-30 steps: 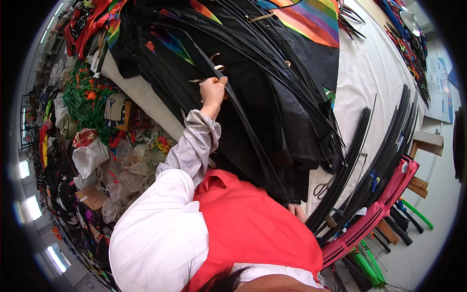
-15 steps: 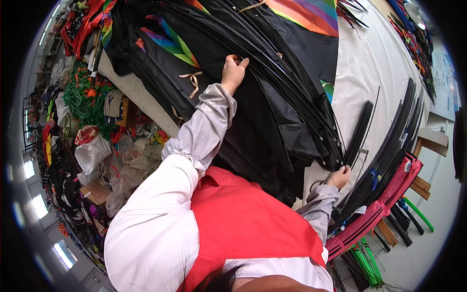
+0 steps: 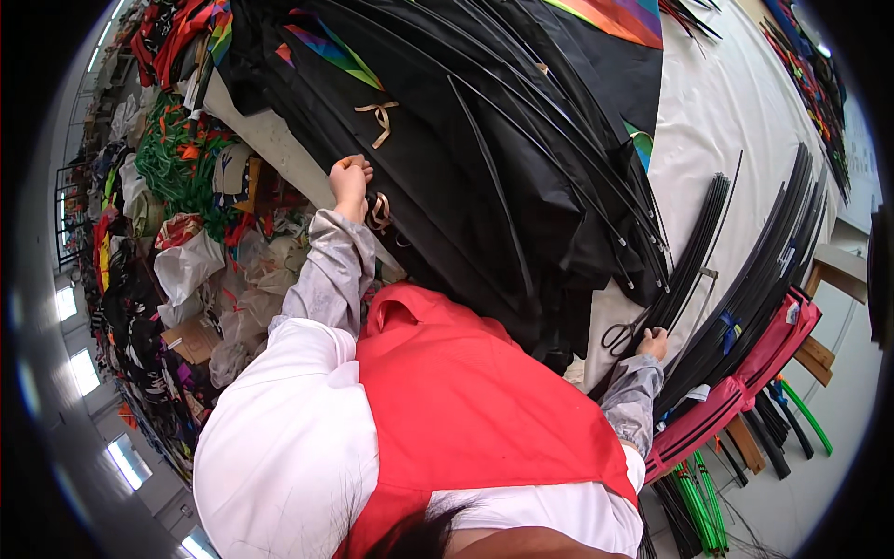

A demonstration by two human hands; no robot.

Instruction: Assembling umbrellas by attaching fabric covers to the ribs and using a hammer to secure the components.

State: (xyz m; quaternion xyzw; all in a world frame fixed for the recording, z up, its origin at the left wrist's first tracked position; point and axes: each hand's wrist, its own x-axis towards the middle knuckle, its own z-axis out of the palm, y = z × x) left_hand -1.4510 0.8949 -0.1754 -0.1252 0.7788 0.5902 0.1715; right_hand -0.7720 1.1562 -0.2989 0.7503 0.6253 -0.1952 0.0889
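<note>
Black fabric [image 3: 438, 196] with rainbow-striped parts is spread over the table in front of me. At its left edge my left hand [image 3: 351, 184] is closed, the fingertips pinched on the fabric beside a tan ribbon tie [image 3: 379, 212]. Several long thin black rods [image 3: 559, 168] lie across the fabric, and one rod [image 3: 484, 154] rests apart from them. To the right, my right hand [image 3: 654, 345] is closed at the lower part of a bundle of black rods [image 3: 698, 233]; its fingertips are partly hidden. Black-handled scissors [image 3: 617, 337] lie just left of that hand.
A white cloth [image 3: 708, 121] covers the table's right side. Further right are more black rods [image 3: 768, 270] and a long pink bag [image 3: 745, 377]. Left of the table are heaped plastic bags [image 3: 191, 270], green cords [image 3: 177, 168] and a cardboard box [image 3: 193, 340].
My left hand has moved left and toward me, from the rods to the fabric's left edge. A single rod now shows where it was. My right hand has shifted slightly, showing the scissors more fully.
</note>
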